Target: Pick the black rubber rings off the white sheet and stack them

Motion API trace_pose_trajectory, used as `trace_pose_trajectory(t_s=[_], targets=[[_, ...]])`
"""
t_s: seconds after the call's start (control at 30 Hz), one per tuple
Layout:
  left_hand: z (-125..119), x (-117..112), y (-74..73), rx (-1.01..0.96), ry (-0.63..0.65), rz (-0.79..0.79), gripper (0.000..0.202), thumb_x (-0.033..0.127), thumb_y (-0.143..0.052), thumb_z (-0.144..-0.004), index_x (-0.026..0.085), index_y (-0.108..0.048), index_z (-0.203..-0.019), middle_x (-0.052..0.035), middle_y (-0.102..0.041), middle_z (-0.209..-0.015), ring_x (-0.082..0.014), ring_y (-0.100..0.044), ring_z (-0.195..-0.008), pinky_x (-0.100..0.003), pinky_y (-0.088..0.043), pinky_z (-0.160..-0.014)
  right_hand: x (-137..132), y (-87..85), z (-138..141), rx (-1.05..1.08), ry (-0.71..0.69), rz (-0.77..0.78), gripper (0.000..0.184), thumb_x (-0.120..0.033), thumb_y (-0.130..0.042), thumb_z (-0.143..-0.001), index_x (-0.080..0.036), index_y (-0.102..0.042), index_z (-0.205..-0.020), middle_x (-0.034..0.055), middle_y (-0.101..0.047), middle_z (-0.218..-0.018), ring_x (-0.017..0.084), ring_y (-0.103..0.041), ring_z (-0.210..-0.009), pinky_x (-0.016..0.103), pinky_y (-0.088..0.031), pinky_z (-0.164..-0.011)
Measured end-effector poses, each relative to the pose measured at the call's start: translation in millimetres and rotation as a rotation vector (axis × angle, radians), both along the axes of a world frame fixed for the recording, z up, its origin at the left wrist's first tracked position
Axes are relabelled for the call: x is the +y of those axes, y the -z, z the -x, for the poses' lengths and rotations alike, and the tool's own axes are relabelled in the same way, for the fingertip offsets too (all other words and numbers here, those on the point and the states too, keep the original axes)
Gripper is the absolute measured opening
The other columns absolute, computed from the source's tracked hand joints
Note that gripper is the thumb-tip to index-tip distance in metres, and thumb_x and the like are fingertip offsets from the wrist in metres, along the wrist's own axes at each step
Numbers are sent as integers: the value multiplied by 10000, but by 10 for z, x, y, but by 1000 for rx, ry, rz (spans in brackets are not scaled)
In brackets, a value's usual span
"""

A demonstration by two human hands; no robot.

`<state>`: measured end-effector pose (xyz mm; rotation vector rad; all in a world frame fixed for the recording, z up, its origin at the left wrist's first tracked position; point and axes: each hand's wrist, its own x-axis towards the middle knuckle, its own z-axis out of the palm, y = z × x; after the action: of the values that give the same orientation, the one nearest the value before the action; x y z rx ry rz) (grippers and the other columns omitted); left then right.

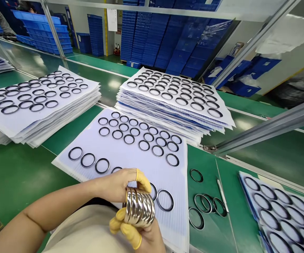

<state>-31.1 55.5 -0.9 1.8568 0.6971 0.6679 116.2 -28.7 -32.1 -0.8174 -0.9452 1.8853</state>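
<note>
A short stack of shiny metal rings (140, 206) is held in front of my body, over the near edge of a white sheet (131, 158). My left hand (120, 183) curls over the stack's upper side. From below, my right hand (144, 233) grips the same rings, its fingers wrapped round them. Yellow finger cots cover several fingertips on both hands. On the sheet, dark-edged rings lie flat in rows at the back, and a nearer row includes a ring (102, 166) left of my hands and another ring (172, 200) to their right. My left hand and forearm hide part of this row.
Stacks of ring-covered sheets stand at the left (75, 116), the back (167, 112) and the right (249, 196). Loose rings (196, 218) and a white pen (222, 196) lie on the green table (212, 239). A metal frame post (268, 123) slants across the right. Blue crates (46, 33) stand behind.
</note>
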Motion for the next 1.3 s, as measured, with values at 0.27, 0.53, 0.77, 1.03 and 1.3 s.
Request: trace_pose_trajectory(t_s=[0.27, 0.53, 0.77, 1.03, 1.3], targets=[[456, -78, 28, -13, -284, 378, 259, 322, -603, -837, 184, -616, -1055, -8, -621, -755, -123, -570, -662, -247, -483, -661, 54, 194, -39, -201, 241, -334, 148, -318, -668, -833, -284, -768, -936, 61, -775, -873, 246, -723, -811, 399, -579, -776], [263, -155, 12, -105, 435, 737, 346, 452, -544, -875, 143, -599, -1020, 7, -621, -517, -84, -449, -329, -183, -367, -383, 205, 249, -171, -816, 300, -1097, 395, 20, -524, -716, -224, -686, -982, 65, -731, -783, 233, -660, -689, 375, -574, -638], [155, -154, 150, -134, 556, 729, 466, 517, -493, -888, 110, -554, -1107, 4, -617, -494, -86, -455, -303, -160, -351, -329, 227, 230, -221, -922, 239, -1214, 597, 11, -490, -775, -242, -475, -1316, 105, -696, -1129, 244, -655, -1024, 397, -569, -851], [199, -203, 119, -88, 581, 689, 575, 591, -518, -844, 93, -591, -1121, -17, -630, -513, -91, -471, -335, -172, -345, -349, 274, -29, -423, -498, -249, -730, 770, -534, -737, -703, -303, -442, -1376, 81, -543, -1365, 294, -459, -1271, 463, -282, -1107], [138, -235, 126, -110, 571, 506, 560, 583, -406, -903, 111, -489, -1193, -56, -676, -643, -163, -623, -525, -250, -480, -549, 212, -45, -352, -277, -231, -432, 756, -586, -785, -594, -320, -571, -1267, 67, -498, -1393, 313, -387, -1317, 496, -203, -1122]])
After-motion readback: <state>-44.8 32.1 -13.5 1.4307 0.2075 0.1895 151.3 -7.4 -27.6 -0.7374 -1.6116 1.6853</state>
